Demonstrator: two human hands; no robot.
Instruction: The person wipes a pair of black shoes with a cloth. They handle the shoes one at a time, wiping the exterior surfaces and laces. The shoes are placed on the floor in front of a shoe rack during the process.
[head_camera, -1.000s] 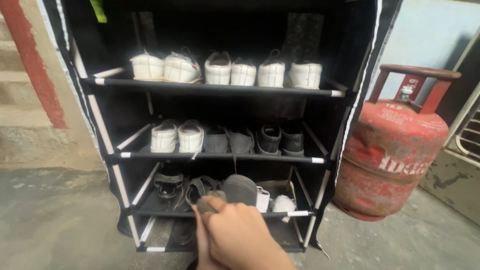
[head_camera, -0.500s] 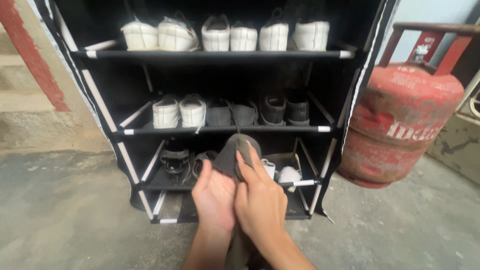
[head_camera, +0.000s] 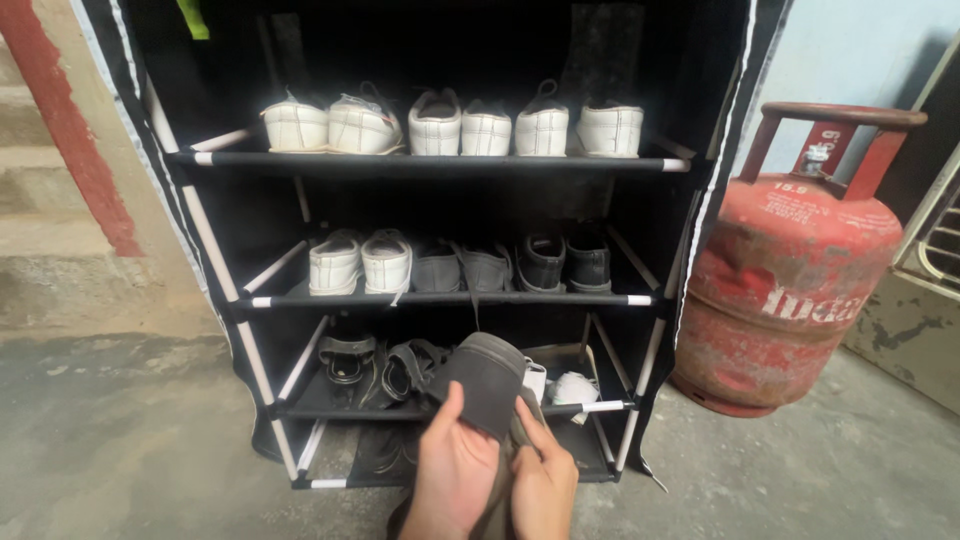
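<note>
Both my hands hold a dark grey shoe in front of the lower part of a black shoe rack. My left hand grips it from below with the thumb pressed on its sole. My right hand clasps its right side. The shoe's toe points up toward the third shelf, where dark sandals lie.
White shoes line the top shelf. The middle shelf carries a white pair and dark pairs. A red gas cylinder stands right of the rack on the grey concrete floor. A wall with a red stripe rises at left.
My hands and the shoe have dropped lower in the frame and the camera has tilted up slightly, so the top shelf sits lower in view. The right hand moved from over the shoe to its side.
</note>
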